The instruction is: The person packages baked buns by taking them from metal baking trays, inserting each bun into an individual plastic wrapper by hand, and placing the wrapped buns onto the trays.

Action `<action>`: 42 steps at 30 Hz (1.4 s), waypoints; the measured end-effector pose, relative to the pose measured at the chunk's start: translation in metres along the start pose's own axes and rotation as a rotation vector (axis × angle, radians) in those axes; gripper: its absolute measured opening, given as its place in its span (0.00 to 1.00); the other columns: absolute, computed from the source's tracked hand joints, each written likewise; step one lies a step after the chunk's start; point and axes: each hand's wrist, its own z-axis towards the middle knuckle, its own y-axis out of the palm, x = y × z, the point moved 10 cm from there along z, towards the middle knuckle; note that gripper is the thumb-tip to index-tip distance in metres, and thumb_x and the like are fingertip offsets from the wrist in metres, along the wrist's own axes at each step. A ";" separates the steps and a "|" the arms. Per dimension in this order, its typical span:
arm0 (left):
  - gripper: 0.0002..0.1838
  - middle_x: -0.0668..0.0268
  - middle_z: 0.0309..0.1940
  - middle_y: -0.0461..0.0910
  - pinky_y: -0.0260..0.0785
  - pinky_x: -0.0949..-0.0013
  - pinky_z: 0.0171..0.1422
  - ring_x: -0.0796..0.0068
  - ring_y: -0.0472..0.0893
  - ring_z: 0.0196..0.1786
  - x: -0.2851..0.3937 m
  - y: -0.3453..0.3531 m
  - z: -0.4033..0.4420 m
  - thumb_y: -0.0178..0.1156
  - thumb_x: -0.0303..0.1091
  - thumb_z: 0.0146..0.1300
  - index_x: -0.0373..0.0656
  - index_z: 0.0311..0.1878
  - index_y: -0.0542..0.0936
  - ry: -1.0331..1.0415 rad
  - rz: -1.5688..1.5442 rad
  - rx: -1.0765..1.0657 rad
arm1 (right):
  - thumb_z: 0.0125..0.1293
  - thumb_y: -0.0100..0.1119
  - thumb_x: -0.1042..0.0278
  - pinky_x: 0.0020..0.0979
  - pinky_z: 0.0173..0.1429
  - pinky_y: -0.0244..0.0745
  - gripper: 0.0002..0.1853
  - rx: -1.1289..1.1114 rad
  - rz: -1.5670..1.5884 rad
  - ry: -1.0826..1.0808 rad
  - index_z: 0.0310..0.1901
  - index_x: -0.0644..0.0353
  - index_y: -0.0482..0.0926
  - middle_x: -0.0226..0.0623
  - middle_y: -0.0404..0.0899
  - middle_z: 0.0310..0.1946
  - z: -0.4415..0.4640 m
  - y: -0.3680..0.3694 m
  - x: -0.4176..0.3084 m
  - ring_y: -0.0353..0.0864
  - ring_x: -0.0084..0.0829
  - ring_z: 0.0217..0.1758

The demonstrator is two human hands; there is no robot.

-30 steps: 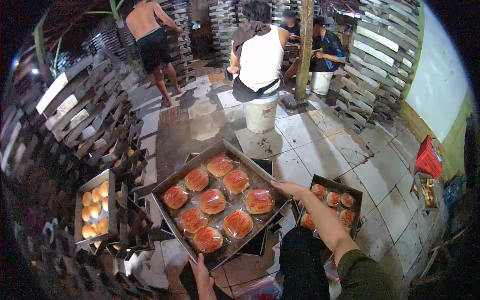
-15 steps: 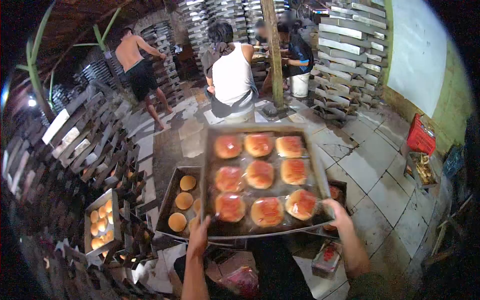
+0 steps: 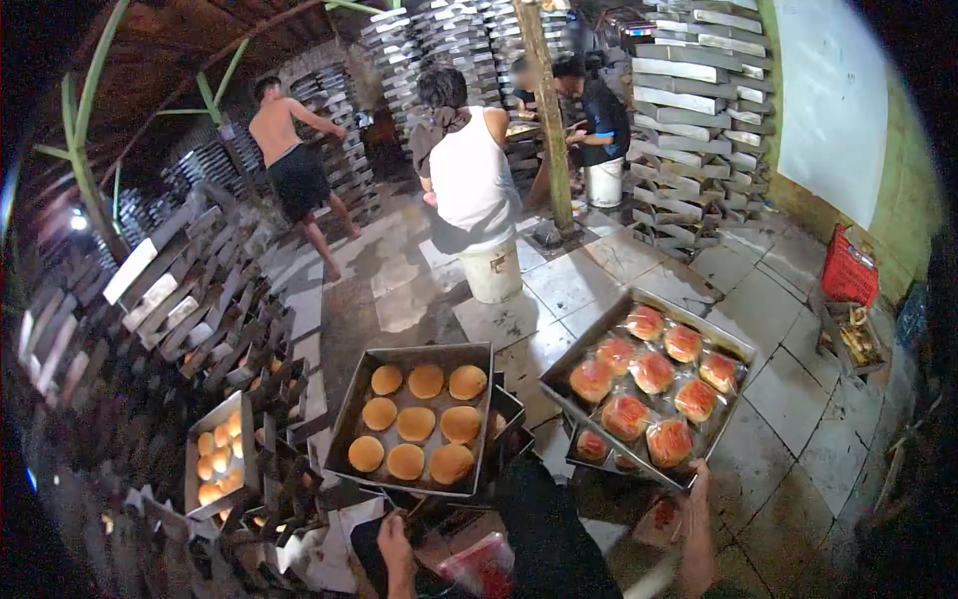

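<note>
A square metal tray (image 3: 654,301) carries several red-topped buns (image 3: 654,371) in clear wrap. It sits turned at an angle over another tray of wrapped buns (image 3: 592,445). My right hand (image 3: 698,499) grips its near corner. To the left, a second metal tray (image 3: 491,399) bears several plain golden-brown buns (image 3: 416,423) without wrap, stacked over another tray. Just below that tray's front edge is my left hand (image 3: 395,542), fingers curled, with nothing visible in it.
Crisscrossed stacks of trays (image 3: 190,299) rise at left, one tray of buns (image 3: 249,444) jutting out. Ahead, a person in a white top (image 3: 469,170) sits on a bucket (image 3: 491,275) near a wooden post (image 3: 547,120). A red crate (image 3: 848,268) stands at right. Clear packaging (image 3: 481,564) lies below me.
The tray of wrapped buns has moved right and down from in front of me, uncovering the plain buns. My left hand has come off it; my right hand still holds it.
</note>
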 end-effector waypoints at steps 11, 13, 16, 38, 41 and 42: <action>0.32 0.45 0.44 0.74 0.63 0.58 0.54 0.49 0.73 0.50 -0.077 0.094 -0.039 0.46 0.57 0.58 0.33 0.48 0.74 0.070 0.547 -0.619 | 0.46 0.55 0.59 0.35 0.33 0.71 0.13 0.135 0.249 0.094 0.33 0.56 0.70 0.31 0.73 0.28 -0.146 0.126 0.002 0.73 0.32 0.33; 0.38 0.44 0.44 0.74 0.63 0.58 0.54 0.48 0.72 0.51 -0.110 0.103 -0.033 0.42 0.64 0.56 0.32 0.48 0.73 0.104 0.807 -0.711 | 0.46 0.55 0.59 0.35 0.34 0.71 0.13 0.090 0.298 0.085 0.32 0.56 0.70 0.31 0.73 0.28 -0.145 0.121 0.018 0.73 0.33 0.32; 0.42 0.44 0.46 0.74 0.63 0.58 0.55 0.50 0.72 0.53 -0.111 0.110 -0.047 0.44 0.69 0.52 0.34 0.50 0.73 0.072 0.839 -0.906 | 0.46 0.54 0.58 0.34 0.35 0.73 0.13 0.023 0.332 0.077 0.31 0.56 0.72 0.31 0.76 0.28 -0.157 0.125 0.009 0.75 0.34 0.30; 0.27 0.50 0.28 0.77 0.67 0.60 0.35 0.54 0.78 0.33 -0.103 0.116 -0.051 0.66 0.52 0.43 0.36 0.33 0.73 0.103 0.674 -0.882 | 0.51 0.52 0.58 0.31 0.30 0.76 0.11 0.192 0.138 0.121 0.30 0.56 0.71 0.32 0.75 0.26 -0.051 0.077 0.008 0.77 0.31 0.26; 0.24 0.56 0.28 0.78 0.67 0.67 0.35 0.67 0.77 0.30 -0.106 0.121 -0.054 0.69 0.47 0.42 0.34 0.33 0.77 -0.115 0.669 -0.847 | 0.51 0.51 0.57 0.32 0.30 0.74 0.12 0.265 0.167 0.129 0.30 0.58 0.72 0.33 0.75 0.26 -0.021 0.048 0.046 0.76 0.32 0.26; 0.24 0.56 0.28 0.78 0.67 0.67 0.35 0.67 0.77 0.30 -0.100 0.129 -0.056 0.69 0.47 0.42 0.34 0.33 0.77 -0.119 0.681 -0.857 | 0.51 0.52 0.56 0.34 0.32 0.72 0.12 0.331 0.164 0.124 0.30 0.57 0.72 0.32 0.74 0.25 0.002 0.006 0.083 0.74 0.31 0.25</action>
